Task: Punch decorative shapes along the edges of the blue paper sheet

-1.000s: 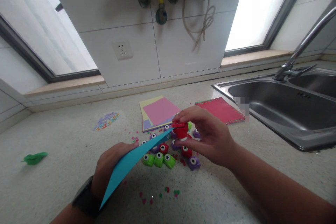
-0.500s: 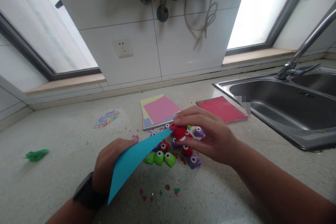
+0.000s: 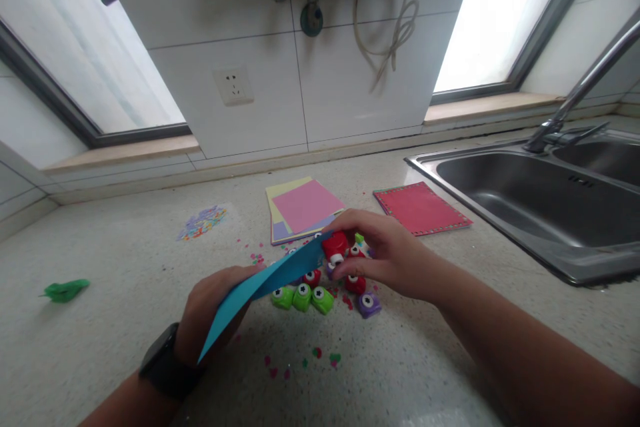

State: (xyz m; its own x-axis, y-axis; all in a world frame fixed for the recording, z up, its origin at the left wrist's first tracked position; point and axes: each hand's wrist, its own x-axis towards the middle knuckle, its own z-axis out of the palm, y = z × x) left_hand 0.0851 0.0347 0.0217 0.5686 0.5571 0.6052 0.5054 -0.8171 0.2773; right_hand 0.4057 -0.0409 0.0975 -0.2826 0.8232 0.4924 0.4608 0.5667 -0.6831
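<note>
A sheet of blue paper (image 3: 270, 278) is gripped along its left side by my left hand (image 3: 215, 300), which wears a black watch on the wrist. The sheet is tilted and bent. Between the fingers of my right hand (image 3: 395, 250) is a red craft punch (image 3: 335, 247) with a white button, at the sheet's far right edge. Whether the paper sits in the punch's slot I cannot tell. Beneath, on the counter, lie several more punches: green ones (image 3: 302, 297), a purple one (image 3: 369, 305) and a red one (image 3: 355, 284). The sheet and my right hand partly hide others.
Behind the punches lies a stack of coloured paper (image 3: 307, 203). A red sheet with a punched border (image 3: 423, 208) is near the steel sink (image 3: 490, 213). Paper bits (image 3: 203, 221) form a pile at left, beyond a green crumpled piece (image 3: 66, 290). Loose cut-outs (image 3: 273, 372) dot the front counter.
The blue sheet has turned and bent, its near corner rising. My right hand has tilted the red punch, so more of its body and button shows at the sheet's edge.
</note>
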